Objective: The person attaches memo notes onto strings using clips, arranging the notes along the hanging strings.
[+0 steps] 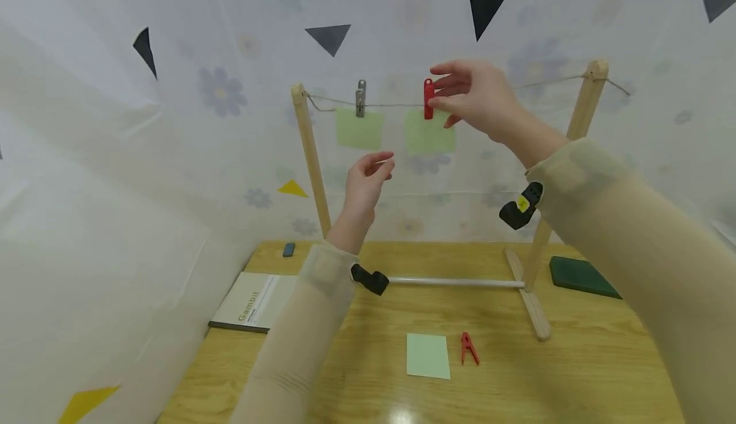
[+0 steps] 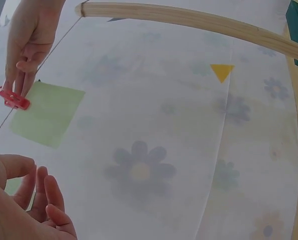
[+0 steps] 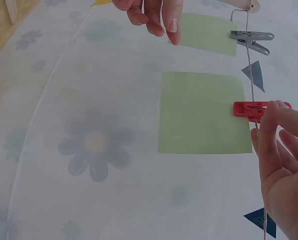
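Red clothespin: the plastic clip [image 1: 428, 95] stands upright on the thin twine [image 1: 393, 105], biting the top edge of a square green paper [image 3: 204, 115] near its middle.
Right hand: the hand [image 1: 480, 98] has its fingertips at the clip's upper end; whether they pinch it or merely touch it, one cannot tell.
Left hand: empty, fingers loosely bent, the hand [image 1: 368, 178] hovers just below the line between the two hanging papers.
Gray clothespin: a second clip [image 1: 360, 101] holds another green paper [image 1: 359, 131] toward the left post [image 1: 312, 162].
Possible trouble: the bite looks shallow, so a squeeze on the handles could drop the sheet; a tug could make the slack twine sway, and a brush of the left hand could knock either paper askew.
Materials: smooth, thin paper; fibrous twine; pale wooden posts; a slim, shiny crossbar [image 1: 454, 281]; a softly creased, flower-printed backdrop [image 1: 241, 156].
Tabletop: on the wood-grained table [image 1: 368, 392], a spare green sheet [image 1: 428, 355] lies flat beside a spare red clothespin [image 1: 468, 348], its legs splayed in an A.
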Demonstrator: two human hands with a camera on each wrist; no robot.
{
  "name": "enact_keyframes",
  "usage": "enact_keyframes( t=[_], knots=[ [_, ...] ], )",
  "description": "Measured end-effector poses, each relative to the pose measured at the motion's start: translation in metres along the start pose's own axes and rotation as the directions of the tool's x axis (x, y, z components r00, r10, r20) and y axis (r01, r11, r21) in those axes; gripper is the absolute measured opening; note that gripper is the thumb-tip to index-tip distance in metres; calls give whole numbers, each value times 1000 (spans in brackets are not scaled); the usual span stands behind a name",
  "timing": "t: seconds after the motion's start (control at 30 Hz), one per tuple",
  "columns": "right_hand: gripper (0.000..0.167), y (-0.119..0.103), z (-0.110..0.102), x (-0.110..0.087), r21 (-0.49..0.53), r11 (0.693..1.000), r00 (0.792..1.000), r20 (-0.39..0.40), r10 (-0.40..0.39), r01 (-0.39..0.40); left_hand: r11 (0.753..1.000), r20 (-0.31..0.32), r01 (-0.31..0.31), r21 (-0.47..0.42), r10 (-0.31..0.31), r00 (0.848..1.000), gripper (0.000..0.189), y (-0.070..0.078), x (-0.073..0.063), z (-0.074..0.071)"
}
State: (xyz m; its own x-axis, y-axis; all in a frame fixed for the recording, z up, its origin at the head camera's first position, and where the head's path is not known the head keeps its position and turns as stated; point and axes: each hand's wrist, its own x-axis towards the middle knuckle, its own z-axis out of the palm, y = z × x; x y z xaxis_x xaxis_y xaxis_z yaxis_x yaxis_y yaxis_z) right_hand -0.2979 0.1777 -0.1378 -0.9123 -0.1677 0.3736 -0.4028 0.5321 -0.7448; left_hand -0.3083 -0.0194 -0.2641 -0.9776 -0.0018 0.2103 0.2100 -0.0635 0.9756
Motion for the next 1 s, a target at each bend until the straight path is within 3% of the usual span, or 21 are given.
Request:
enact_keyframes(
  t=[0.2,0.47,0.73,1.0],
  knots=[
    [54,6,-7,-9,54,998,996,-77,-38,43,1000,12,6,18,-7,1000,30,-5,-3,-4],
    [43,9,-13,-25,129,983,974,-202,-106,133,999,36,10,37,-11,999,28,-10,-10,-6],
    [41,23,-10,-43,32,983,965,-201,-169,179,998,37,1,59,-3,999,28,-23,-13,-11],
    [41,43,-4,-63,-50,985,972,-156,-174,168,995,59,29,93,-34,998,29,-35,-22,-18]
  ],
)
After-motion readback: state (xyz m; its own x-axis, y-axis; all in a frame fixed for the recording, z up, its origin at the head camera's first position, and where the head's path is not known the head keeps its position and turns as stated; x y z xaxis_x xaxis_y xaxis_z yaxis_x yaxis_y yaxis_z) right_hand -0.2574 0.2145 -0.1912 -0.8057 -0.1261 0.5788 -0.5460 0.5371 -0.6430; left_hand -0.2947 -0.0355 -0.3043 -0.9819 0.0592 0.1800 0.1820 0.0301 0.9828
